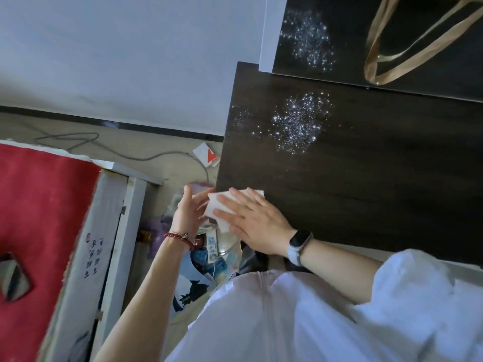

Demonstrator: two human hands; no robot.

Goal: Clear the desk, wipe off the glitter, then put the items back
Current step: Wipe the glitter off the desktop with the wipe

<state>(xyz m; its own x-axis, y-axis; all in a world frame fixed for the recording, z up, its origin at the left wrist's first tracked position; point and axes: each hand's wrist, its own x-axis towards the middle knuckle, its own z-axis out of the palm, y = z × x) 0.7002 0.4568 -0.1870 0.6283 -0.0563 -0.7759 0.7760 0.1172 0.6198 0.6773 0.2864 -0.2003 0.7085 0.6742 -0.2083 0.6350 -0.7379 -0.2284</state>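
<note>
**A:** Looking at the white wipe (230, 205) first: thin, soft, floppy, probably weightless. Sits at the near-left corner of the dark wood desk (366, 178), partly hanging past the edge. Pinned flat under the right hand (251, 220), fingers spread open and pressing down, not pinching anything.

**B:** And the left hand (189, 210)? Hovering just off the desk edge, fingers loosely open, fingertips touching the wipe's overhanging side. Looks like catching or folding, can't tell which.

**A:** Would bunch up if grabbed by one corner, so best kept flat under the palm. Glitter patch (298, 124) further up the desk, well apart from the wipe, plus a smaller dusting (239, 117) near the left edge. Loose, clingy stuff, likely to scatter if swiped fast.

**B:** Tan strap (407, 45) lying on the black panel behind, with its own glitter (309, 41) there too.
</note>
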